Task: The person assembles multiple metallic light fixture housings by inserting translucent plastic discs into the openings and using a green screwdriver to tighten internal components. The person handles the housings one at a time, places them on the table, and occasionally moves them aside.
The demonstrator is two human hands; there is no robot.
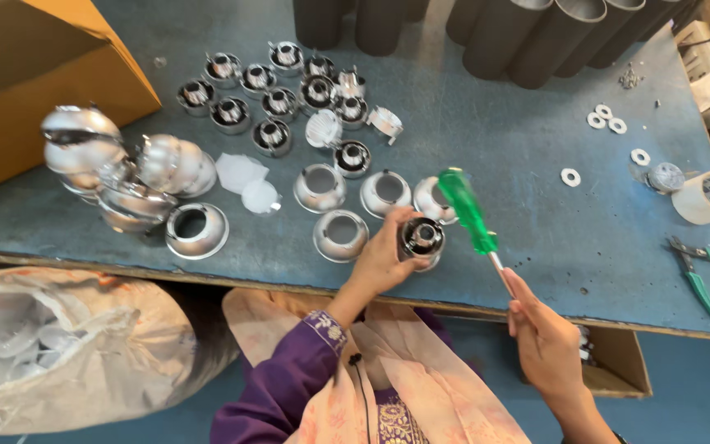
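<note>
A: Left hand (380, 263)?
B: Curled closed around a metal lamp cup (421, 240), table's (536, 230) near edge.
A: Right hand (544, 337)?
B: Fist pinching a green-handled screwdriver's (470, 218) shaft, four o'clock of the cup.

Left hand (384, 259) around metal lamp fitting (421, 239); right hand (546, 337) on green-handled screwdriver (474, 222).

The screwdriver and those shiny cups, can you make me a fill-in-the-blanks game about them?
1. The screwdriver has a ____ handle.
2. The left hand holds a shiny metal ____ fitting.
3. The right hand grips the screwdriver by its metal ____.
4. The pliers lie on the ____ table.

Missing words: green; round; shaft; blue
</note>
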